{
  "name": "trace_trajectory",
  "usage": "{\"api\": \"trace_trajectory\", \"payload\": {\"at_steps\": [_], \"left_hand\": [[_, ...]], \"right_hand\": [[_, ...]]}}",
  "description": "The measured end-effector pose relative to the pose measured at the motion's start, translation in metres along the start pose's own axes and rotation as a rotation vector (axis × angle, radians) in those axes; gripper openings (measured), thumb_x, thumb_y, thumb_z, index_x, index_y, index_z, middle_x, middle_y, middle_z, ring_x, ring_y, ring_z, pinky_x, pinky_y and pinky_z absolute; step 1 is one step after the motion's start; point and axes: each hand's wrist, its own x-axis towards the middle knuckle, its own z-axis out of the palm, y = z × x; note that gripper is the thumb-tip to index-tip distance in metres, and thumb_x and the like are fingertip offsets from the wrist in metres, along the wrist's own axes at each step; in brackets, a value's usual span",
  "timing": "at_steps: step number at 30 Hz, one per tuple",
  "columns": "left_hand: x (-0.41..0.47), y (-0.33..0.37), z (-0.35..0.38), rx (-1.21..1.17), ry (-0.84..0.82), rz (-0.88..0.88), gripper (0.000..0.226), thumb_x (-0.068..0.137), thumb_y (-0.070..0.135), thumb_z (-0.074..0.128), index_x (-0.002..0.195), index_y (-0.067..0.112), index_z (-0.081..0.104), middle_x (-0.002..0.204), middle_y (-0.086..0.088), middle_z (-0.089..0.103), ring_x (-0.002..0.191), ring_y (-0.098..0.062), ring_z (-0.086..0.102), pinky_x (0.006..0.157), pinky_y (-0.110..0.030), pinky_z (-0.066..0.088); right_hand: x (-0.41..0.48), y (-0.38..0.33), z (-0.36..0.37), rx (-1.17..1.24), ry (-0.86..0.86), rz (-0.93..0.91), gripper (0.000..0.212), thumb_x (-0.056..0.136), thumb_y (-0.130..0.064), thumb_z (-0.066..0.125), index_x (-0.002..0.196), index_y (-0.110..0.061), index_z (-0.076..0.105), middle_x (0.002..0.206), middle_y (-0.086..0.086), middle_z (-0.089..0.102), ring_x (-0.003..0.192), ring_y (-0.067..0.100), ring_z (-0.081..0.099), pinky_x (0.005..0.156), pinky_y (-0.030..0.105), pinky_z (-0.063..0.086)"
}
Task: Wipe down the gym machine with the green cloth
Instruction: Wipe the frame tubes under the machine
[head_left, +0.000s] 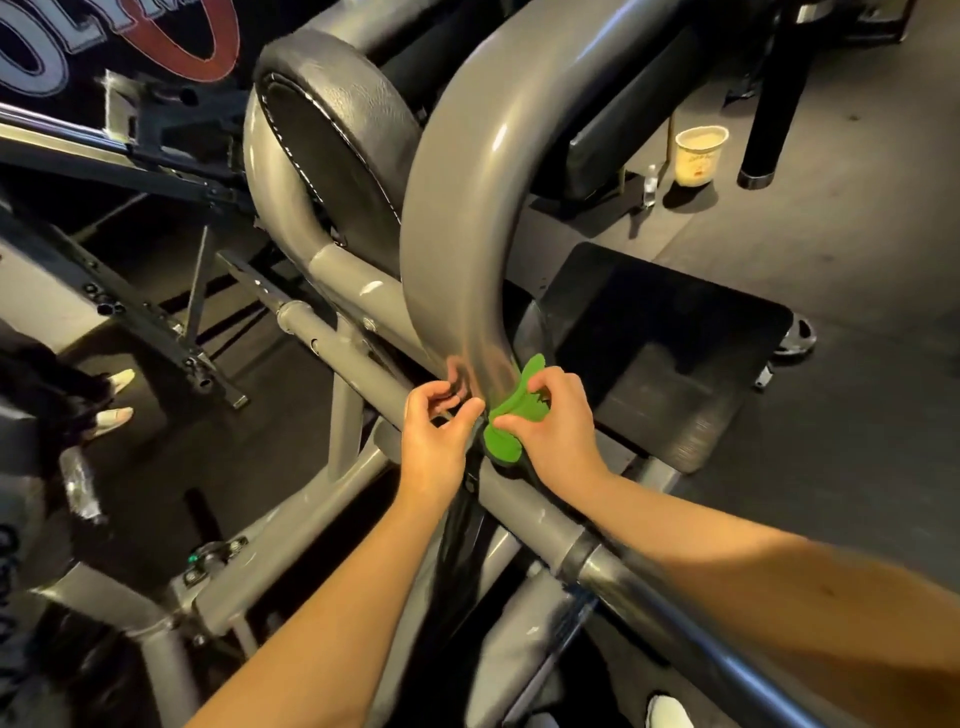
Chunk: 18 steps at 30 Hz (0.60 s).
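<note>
The gym machine has thick grey tubes; one wide curved tube (457, 218) sweeps down to a joint on a slanting bar (524, 506). At that joint my right hand (553, 423) grips the bunched green cloth (506, 421) and presses it against the tube's base. My left hand (439, 431) is just left of the cloth, with fingers and thumb curled against the same joint. Nothing shows between its fingers. A round black padded seat (337, 140) sits behind the tube.
A black strap (457, 525) hangs below the joint between my forearms. A black footplate (665, 343) lies to the right on the dark floor. A pale cup (698, 156) stands on the floor at the back right. Another person's shoes (117, 400) are at the left.
</note>
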Motion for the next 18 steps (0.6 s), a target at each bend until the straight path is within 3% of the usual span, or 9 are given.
{"api": "trace_trajectory", "payload": {"at_steps": [6,9,12,18], "left_hand": [[-0.007,-0.031,0.011,0.103,-0.043,-0.086,0.032,0.087,0.025,0.080,0.111,0.027,0.059,0.114,0.002,0.063,0.109,-0.012,0.063,0.099,-0.031,0.053],[-0.007,-0.042,0.016,0.193,-0.026,-0.038,0.032,0.087,0.027,0.080,0.111,0.022,0.061,0.110,0.014,0.057,0.108,-0.002,0.059,0.101,-0.026,0.049],[-0.011,-0.046,0.021,0.264,-0.010,0.013,0.034,0.084,0.026,0.083,0.110,0.021,0.061,0.108,0.014,0.054,0.106,0.002,0.057,0.097,-0.016,0.046],[-0.014,-0.053,0.028,0.303,0.029,0.041,0.037,0.084,0.029,0.083,0.111,0.026,0.059,0.112,0.012,0.056,0.108,-0.006,0.059,0.096,-0.017,0.046]], "right_hand": [[0.009,0.050,0.011,-0.123,-0.114,0.192,0.059,0.062,-0.014,0.096,0.084,-0.015,0.040,0.099,0.008,0.045,0.074,0.005,0.042,0.065,0.007,0.036],[0.018,0.078,0.018,-0.142,-0.136,0.231,0.067,0.057,-0.015,0.098,0.074,-0.021,0.033,0.089,0.009,0.047,0.067,0.012,0.043,0.056,0.011,0.039],[0.021,0.098,0.020,-0.186,-0.179,0.306,0.067,0.062,-0.016,0.097,0.073,-0.021,0.031,0.081,0.002,0.042,0.060,0.008,0.035,0.050,0.014,0.038],[0.031,0.149,0.031,-0.269,-0.241,0.398,0.060,0.061,-0.023,0.097,0.082,-0.020,0.040,0.103,0.012,0.055,0.084,0.022,0.055,0.054,0.016,0.035]]}}
